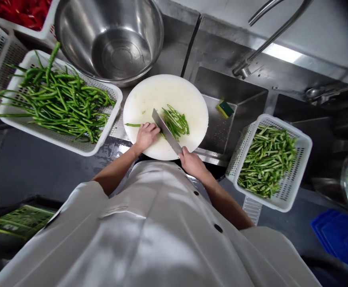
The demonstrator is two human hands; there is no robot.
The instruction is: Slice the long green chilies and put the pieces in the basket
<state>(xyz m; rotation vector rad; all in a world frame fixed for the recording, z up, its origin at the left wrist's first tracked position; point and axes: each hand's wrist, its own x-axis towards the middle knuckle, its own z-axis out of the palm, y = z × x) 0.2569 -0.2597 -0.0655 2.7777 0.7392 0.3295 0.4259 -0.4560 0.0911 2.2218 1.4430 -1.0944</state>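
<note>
My right hand [191,161] grips the handle of a cleaver [168,134], its broad blade slanting up and left across the round white cutting board [144,93]. Against the blade's left side, my left hand [147,136] has its fingers curled down over a green bean [133,125], whose uncut end sticks out to the left. To the right of the blade lies a small pile of sliced beans [176,120]. Whole long green beans [63,95] fill a white basket [93,149] on the left. Cut bean pieces [265,163] fill another white basket [304,159] on the right.
Behind the board stands a large steel bowl [117,44]. A sink [216,131] holds a green-and-yellow sponge [225,109], with a curved faucet [269,42] above. Red peppers [24,12] sit in a container at upper left. Blue plastic [338,235] shows at lower right.
</note>
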